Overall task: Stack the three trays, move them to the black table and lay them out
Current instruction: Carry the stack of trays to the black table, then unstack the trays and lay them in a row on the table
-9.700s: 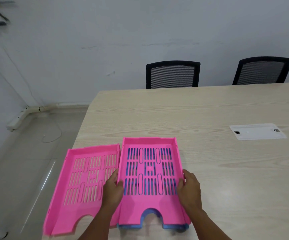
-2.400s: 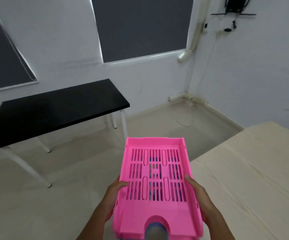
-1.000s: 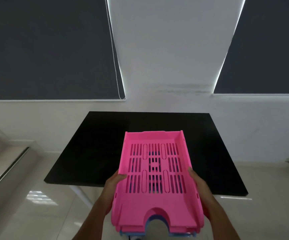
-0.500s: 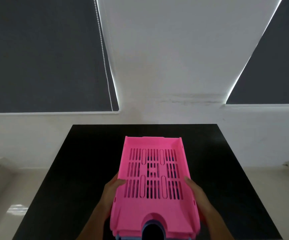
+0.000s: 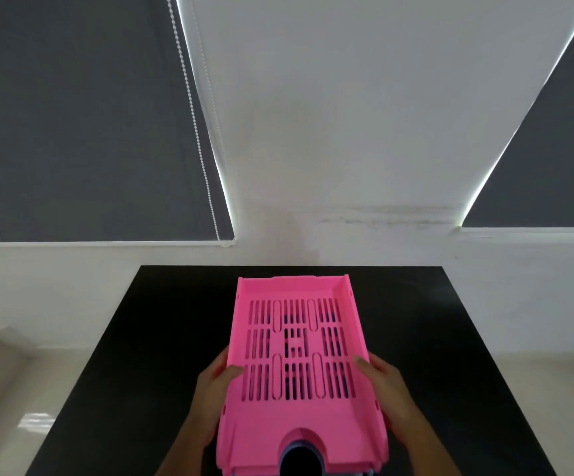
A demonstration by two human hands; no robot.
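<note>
Your hands grip the stack of trays point(image 5: 301, 365) by its long sides, the left hand point(image 5: 211, 396) with its thumb hooked over the left rim, the right hand point(image 5: 387, 393) likewise on the right rim. The top tray is glossy pink plastic, rectangular, its floor pierced by rows of narrow slots, with a rounded notch in the near edge where a blue tray point(image 5: 299, 456) peeks out beneath. You hold the stack over the matte black counter point(image 5: 141, 355), which stands against a white wall point(image 5: 330, 115) between two dark grey roller blinds point(image 5: 72, 115), a bead chain point(image 5: 196, 121) hanging by the left one.
</note>
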